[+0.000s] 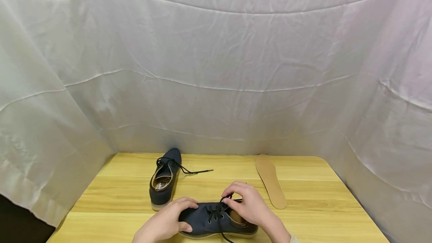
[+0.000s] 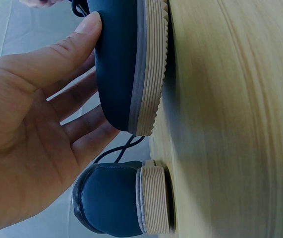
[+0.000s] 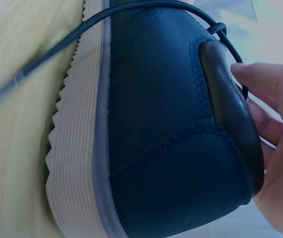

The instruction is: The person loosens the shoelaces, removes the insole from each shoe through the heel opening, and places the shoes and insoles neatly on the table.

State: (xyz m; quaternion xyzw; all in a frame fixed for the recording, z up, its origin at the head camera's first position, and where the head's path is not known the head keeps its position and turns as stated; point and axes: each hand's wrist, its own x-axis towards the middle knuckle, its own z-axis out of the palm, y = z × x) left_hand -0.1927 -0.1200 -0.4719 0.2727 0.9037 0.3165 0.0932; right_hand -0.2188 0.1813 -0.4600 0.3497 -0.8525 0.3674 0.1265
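A dark blue lace-up shoe (image 1: 200, 219) stands on its pale ridged sole near the front of the table, toe to the left. My left hand (image 1: 165, 218) grips its toe, with the thumb on the near side and the fingers around the far side. Above the shoe opening, my right hand (image 1: 250, 204) pinches the black shoelace (image 1: 221, 225) between thumb and fingers. One lace end hangs down the shoe's near side; the right wrist view shows this shoelace (image 3: 146, 5) crossing the heel part. Tan lining shows inside the opening.
A second dark blue shoe (image 1: 161, 197) stands behind my left hand, its lace stretched out to the right. A tan insole (image 1: 271, 183) lies at the back right of the wooden table (image 1: 320, 198). Grey-white cloth (image 1: 216, 55) hangs behind and at both sides.
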